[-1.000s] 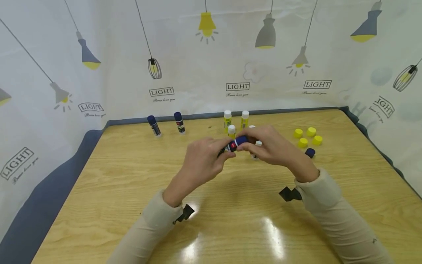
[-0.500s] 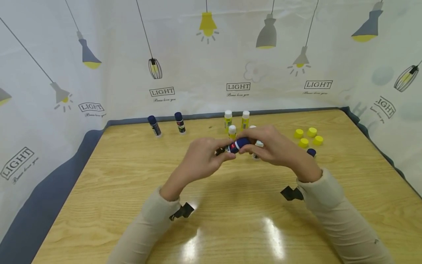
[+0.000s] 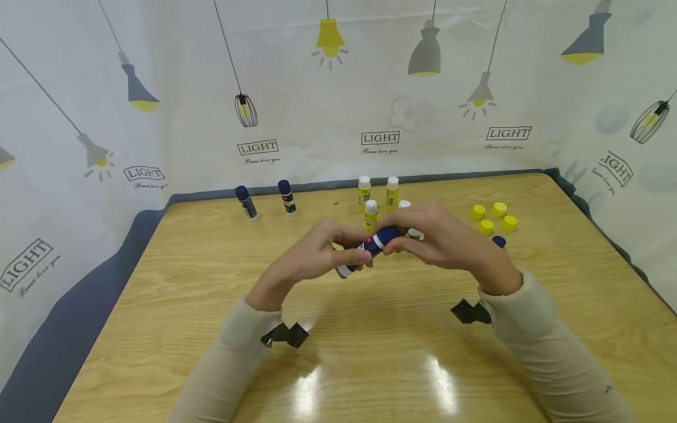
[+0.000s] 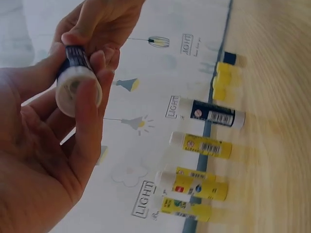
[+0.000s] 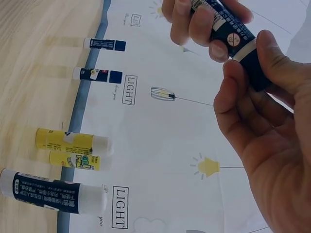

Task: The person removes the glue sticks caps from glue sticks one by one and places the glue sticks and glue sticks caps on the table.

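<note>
A navy glue stick is held tilted above the table between both hands. My left hand grips its body; the white base faces the left wrist view. My right hand pinches the navy cap, which sits on the stick's upper end. Just behind the hands stand several yellow glue sticks with white caps. Beside them is a navy glue stick with a white cap, partly hidden by my right hand in the head view.
Two navy-capped glue sticks stand at the back left. Several loose yellow caps and one navy cap lie on the right of the wooden table. A printed cloth rises behind the table's back edge.
My left fingers have shifted round the glue stick, and its lower end and white base now show below them. The stick tilts more steeply. My right hand stays at the cap.
</note>
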The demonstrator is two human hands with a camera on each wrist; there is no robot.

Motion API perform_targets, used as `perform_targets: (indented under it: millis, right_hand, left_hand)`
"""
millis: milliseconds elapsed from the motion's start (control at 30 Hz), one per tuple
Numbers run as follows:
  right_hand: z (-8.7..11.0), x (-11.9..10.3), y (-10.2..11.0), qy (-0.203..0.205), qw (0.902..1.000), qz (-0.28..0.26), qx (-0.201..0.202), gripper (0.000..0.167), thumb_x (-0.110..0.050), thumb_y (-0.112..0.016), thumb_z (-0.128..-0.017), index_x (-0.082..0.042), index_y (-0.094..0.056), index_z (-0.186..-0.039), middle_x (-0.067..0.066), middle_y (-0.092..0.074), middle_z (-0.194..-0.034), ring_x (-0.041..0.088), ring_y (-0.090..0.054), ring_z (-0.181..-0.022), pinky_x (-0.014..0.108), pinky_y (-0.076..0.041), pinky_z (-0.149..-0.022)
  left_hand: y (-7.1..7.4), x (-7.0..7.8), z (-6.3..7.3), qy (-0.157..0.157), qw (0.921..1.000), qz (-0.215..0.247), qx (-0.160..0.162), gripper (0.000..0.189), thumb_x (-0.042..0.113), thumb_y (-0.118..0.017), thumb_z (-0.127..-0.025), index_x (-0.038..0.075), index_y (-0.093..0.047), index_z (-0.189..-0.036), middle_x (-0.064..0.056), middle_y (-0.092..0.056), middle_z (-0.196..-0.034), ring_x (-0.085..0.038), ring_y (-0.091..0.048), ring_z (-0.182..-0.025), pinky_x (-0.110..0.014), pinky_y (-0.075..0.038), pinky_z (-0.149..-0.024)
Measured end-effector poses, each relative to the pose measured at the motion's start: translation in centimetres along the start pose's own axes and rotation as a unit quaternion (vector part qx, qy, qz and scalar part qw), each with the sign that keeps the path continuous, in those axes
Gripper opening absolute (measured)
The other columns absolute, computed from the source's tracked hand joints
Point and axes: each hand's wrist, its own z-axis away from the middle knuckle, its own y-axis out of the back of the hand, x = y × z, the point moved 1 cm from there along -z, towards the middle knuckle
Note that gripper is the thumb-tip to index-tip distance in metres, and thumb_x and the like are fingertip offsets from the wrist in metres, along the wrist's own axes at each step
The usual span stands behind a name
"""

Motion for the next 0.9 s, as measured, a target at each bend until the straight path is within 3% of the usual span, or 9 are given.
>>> perform_targets:
  millis: [200, 300, 433, 500, 567, 633, 767, 833, 900]
  right_hand:
    - [-0.2, -1.0, 0.2, 0.013, 0.9999, -0.011, -0.002, 0.034, -0.04, -0.061, -0.1, -0.011, -0.072, -0.113, -0.008, -0.075, -0.094, -0.001, -0.059, -0.071, 0.014, -0.049, -0.062]
    - [-0.2, -1.4, 0.3, 0.02, 0.9997, -0.016, -0.001, 0.033, -0.04, -0.06, -0.1, -0.012, -0.072, -0.114, -0.008, -0.075, -0.096, -0.002, -0.061, -0.074, 0.014, -0.051, -0.065]
    - [-0.3, -1.7, 0.5, 0.033, 0.9993, -0.019, 0.003, 0.029, -0.036, -0.062, -0.101, -0.012, -0.073, -0.115, -0.007, -0.075, -0.097, -0.001, -0.062, -0.077, 0.015, -0.052, -0.067]
    - [-0.3, -1.8, 0.6, 0.033, 0.9993, -0.019, 0.004, 0.028, -0.033, -0.064, -0.1, -0.012, -0.073, -0.115, -0.006, -0.076, -0.098, 0.0, -0.063, -0.077, 0.016, -0.053, -0.068]
    - [-0.2, -1.8, 0.7, 0.027, 0.9995, -0.014, 0.003, 0.026, -0.03, -0.066, -0.099, -0.011, -0.073, -0.115, -0.005, -0.076, -0.098, 0.0, -0.064, -0.078, 0.016, -0.053, -0.069]
    - [-0.1, -1.8, 0.9, 0.017, 0.9998, -0.008, 0.002, 0.025, -0.029, -0.068, -0.098, -0.011, -0.072, -0.114, -0.005, -0.076, -0.097, 0.0, -0.064, -0.078, 0.015, -0.053, -0.069]
    - [0.2, -1.4, 1.2, 0.0, 1.0, 0.005, 0.006, 0.026, -0.031, -0.067, -0.099, -0.01, -0.072, -0.113, -0.003, -0.076, -0.097, 0.001, -0.065, -0.076, 0.017, -0.054, -0.067]
    - [0.3, -1.2, 1.2, -0.005, 0.9999, 0.011, 0.01, 0.028, -0.032, -0.065, -0.1, -0.009, -0.072, -0.113, -0.002, -0.076, -0.097, 0.001, -0.064, -0.075, 0.02, -0.055, -0.065]
    - [0.4, -1.1, 1.4, -0.012, 0.9997, 0.019, 0.012, 0.029, -0.033, -0.063, -0.1, -0.008, -0.071, -0.112, -0.002, -0.076, -0.095, 0.001, -0.062, -0.073, 0.02, -0.054, -0.064]
  left_hand:
    - [0.0, -0.5, 0.1, -0.012, 0.9879, 0.137, -0.072, 0.022, 0.008, -0.054, -0.105, -0.004, -0.072, -0.111, -0.019, -0.073, -0.092, -0.017, -0.067, -0.071, -0.031, -0.054, -0.051]
    - [-0.1, -1.0, 0.0, -0.033, 0.972, 0.205, -0.11, 0.025, 0.009, -0.052, -0.104, -0.009, -0.068, -0.109, -0.013, -0.071, -0.088, -0.015, -0.066, -0.068, -0.029, -0.052, -0.048]
    - [-0.4, -1.6, -0.2, -0.042, 0.9459, 0.285, -0.15, 0.037, 0.026, -0.059, -0.105, -0.01, -0.065, -0.113, -0.006, -0.072, -0.089, -0.014, -0.07, -0.071, -0.025, -0.054, -0.048]
    - [-0.4, -1.7, -0.2, -0.039, 0.9426, 0.295, -0.152, 0.048, 0.034, -0.062, -0.103, -0.012, -0.063, -0.117, -0.005, -0.072, -0.09, -0.014, -0.071, -0.072, -0.024, -0.054, -0.05]
    - [-0.3, -1.5, -0.1, -0.033, 0.9506, 0.274, -0.141, 0.051, 0.035, -0.063, -0.103, -0.014, -0.062, -0.119, -0.005, -0.073, -0.091, -0.014, -0.071, -0.073, -0.025, -0.055, -0.052]
    - [-0.2, -1.1, -0.1, -0.025, 0.9647, 0.232, -0.123, 0.055, 0.037, -0.063, -0.103, -0.015, -0.062, -0.122, -0.007, -0.073, -0.092, -0.015, -0.071, -0.073, -0.027, -0.056, -0.054]
    - [0.0, 0.3, 0.0, -0.02, 0.993, 0.093, -0.069, 0.056, 0.044, -0.064, -0.102, -0.006, -0.068, -0.128, -0.011, -0.077, -0.097, -0.018, -0.074, -0.078, -0.033, -0.06, -0.063]
    - [-0.1, 1.0, 0.0, -0.019, 0.999, 0.019, -0.035, 0.05, 0.04, -0.066, -0.102, -0.001, -0.07, -0.13, -0.012, -0.079, -0.099, -0.018, -0.075, -0.08, -0.033, -0.061, -0.066]
    - [-0.2, 1.7, 0.2, -0.02, 0.9973, -0.07, 0.005, 0.042, 0.034, -0.069, -0.1, 0.004, -0.072, -0.129, -0.008, -0.08, -0.099, -0.012, -0.075, -0.08, -0.028, -0.059, -0.064]
